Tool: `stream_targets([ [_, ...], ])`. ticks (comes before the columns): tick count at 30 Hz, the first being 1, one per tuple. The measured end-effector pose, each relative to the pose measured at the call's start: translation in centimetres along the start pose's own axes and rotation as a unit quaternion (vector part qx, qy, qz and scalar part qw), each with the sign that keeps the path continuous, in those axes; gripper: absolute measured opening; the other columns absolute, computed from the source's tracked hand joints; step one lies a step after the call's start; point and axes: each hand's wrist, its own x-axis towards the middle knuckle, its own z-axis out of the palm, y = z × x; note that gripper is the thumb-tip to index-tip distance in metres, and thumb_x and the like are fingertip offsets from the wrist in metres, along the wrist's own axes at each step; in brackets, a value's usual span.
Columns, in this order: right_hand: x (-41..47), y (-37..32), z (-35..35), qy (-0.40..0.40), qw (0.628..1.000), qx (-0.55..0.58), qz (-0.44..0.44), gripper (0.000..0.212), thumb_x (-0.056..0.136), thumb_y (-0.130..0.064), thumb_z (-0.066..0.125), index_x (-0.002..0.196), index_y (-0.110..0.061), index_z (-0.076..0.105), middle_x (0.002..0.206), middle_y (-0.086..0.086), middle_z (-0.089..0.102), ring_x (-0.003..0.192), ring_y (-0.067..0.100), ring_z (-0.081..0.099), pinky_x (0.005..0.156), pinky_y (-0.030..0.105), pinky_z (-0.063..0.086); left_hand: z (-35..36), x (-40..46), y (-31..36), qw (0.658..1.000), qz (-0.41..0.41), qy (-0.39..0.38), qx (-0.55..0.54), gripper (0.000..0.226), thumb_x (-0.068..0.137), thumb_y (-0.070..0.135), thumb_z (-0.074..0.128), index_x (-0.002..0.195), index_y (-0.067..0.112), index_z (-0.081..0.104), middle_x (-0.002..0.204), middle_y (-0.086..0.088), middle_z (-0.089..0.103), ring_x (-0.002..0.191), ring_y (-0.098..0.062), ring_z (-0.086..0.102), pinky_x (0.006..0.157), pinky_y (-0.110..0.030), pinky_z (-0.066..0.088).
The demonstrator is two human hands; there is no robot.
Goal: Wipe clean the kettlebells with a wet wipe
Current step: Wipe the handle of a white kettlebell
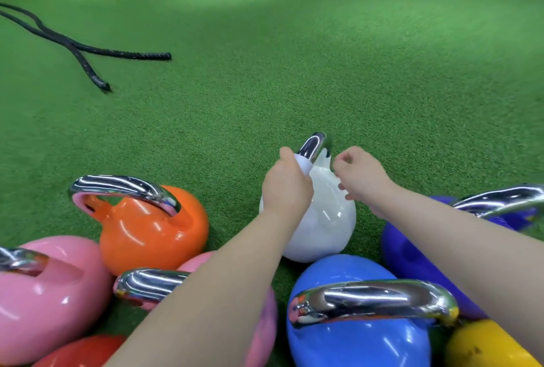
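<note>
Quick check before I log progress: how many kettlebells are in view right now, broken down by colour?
Pink kettlebells: 2
Orange kettlebell: 1
White kettlebell: 1
Blue kettlebell: 1
Purple kettlebell: 1
Yellow kettlebell: 1
Red kettlebell: 1
Total: 8

There are no words, numbers, labels or signs to read anywhere in the picture.
</note>
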Motion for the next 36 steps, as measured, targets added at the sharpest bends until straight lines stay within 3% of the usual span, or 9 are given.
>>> stream_targets([
  [4,0.2,-0.6,-0.4,0.112,0.958,-0.202,-0.172,0.040,0.088,-0.013,0.049,0.127,-0.010,0.042,0.131,0.013,0.040,0.112,0.032,0.044,0.088,0.036,0.037,-1.1,1.3,-1.8,0.995,0.082,-0.048,0.018,0.020,0.088,0.008,0.049,0.091,0.011,0.029,0.078,-0.008,0.046,0.069,-0.031,0.046,0.055,-0.032,0.028],
  [7,0.5,-1.2,0.4,0.058,0.887,-0.347,-0.300,0.054,0.087,-0.008,0.047,0.139,-0.015,0.036,0.151,0.008,0.025,0.138,0.026,0.025,0.110,0.040,0.024,-1.9,3.1,-2.9,0.979,0.173,-0.079,0.067,0.015,0.088,0.008,0.049,0.094,0.009,0.035,0.083,-0.015,0.055,0.073,-0.035,0.050,0.055,-0.033,0.026],
  [10,1.0,-1.2,1.7,-0.001,0.852,-0.433,-0.294,0.060,0.091,-0.014,0.044,0.146,-0.017,0.020,0.152,0.002,0.022,0.142,0.018,0.014,0.115,0.040,0.011,-1.8,4.9,-3.6,0.970,0.208,-0.079,0.101,0.017,0.086,0.010,0.052,0.100,0.008,0.043,0.091,-0.013,0.059,0.081,-0.034,0.055,0.060,-0.032,0.032],
  [13,1.3,-1.0,2.3,0.012,0.844,-0.443,-0.302,0.065,0.089,-0.012,0.046,0.147,-0.016,0.016,0.148,0.003,0.025,0.138,0.021,0.020,0.115,0.040,0.011,-1.0,5.4,-4.0,0.988,0.143,-0.005,0.061,0.009,0.085,0.012,0.052,0.089,0.015,0.045,0.080,-0.004,0.053,0.075,-0.030,0.051,0.060,-0.031,0.032],
  [17,1.6,-0.5,2.4,0.029,0.842,-0.430,-0.324,0.064,0.085,-0.006,0.044,0.144,-0.014,0.023,0.142,0.005,0.032,0.131,0.026,0.029,0.115,0.041,0.016,1.0,4.5,-4.1,0.990,-0.003,0.112,-0.081,0.009,0.082,0.011,0.050,0.077,0.017,0.046,0.073,-0.002,0.052,0.071,-0.027,0.047,0.060,-0.033,0.033],
  [23,2.5,-0.7,2.9,0.042,0.869,-0.389,-0.304,0.061,0.080,-0.006,0.047,0.138,-0.018,0.031,0.133,0.003,0.040,0.125,0.024,0.034,0.111,0.035,0.020,4.0,3.7,-5.0,0.893,-0.206,0.209,-0.340,0.031,0.079,0.013,0.062,0.062,0.020,0.036,0.060,0.008,0.045,0.063,-0.018,0.040,0.050,-0.025,0.029],
  [28,2.7,-0.9,3.3,0.068,0.883,-0.359,-0.294,0.052,0.082,-0.006,0.045,0.132,-0.018,0.038,0.125,0.002,0.045,0.116,0.024,0.039,0.102,0.030,0.024,5.5,3.5,-6.0,0.859,-0.242,0.208,-0.401,0.032,0.077,0.011,0.068,0.064,0.025,0.042,0.068,0.006,0.053,0.070,-0.019,0.049,0.058,-0.021,0.030],
  [33,2.6,-0.7,3.3,0.075,0.880,-0.365,-0.295,0.051,0.084,-0.008,0.045,0.133,-0.018,0.037,0.126,0.003,0.044,0.115,0.025,0.038,0.101,0.030,0.024,6.4,3.0,-6.9,0.858,-0.281,0.139,-0.406,0.025,0.077,0.020,0.072,0.088,0.018,0.050,0.087,0.002,0.056,0.082,-0.015,0.053,0.072,-0.019,0.034],
  [36,2.5,-0.7,3.3,0.074,0.881,-0.362,-0.295,0.051,0.083,-0.006,0.045,0.132,-0.018,0.038,0.125,0.003,0.044,0.114,0.025,0.039,0.100,0.031,0.024,6.5,3.1,-6.9,0.858,-0.310,0.121,-0.390,0.030,0.078,0.026,0.072,0.085,0.020,0.043,0.090,0.002,0.050,0.083,-0.014,0.048,0.073,-0.020,0.033],
])
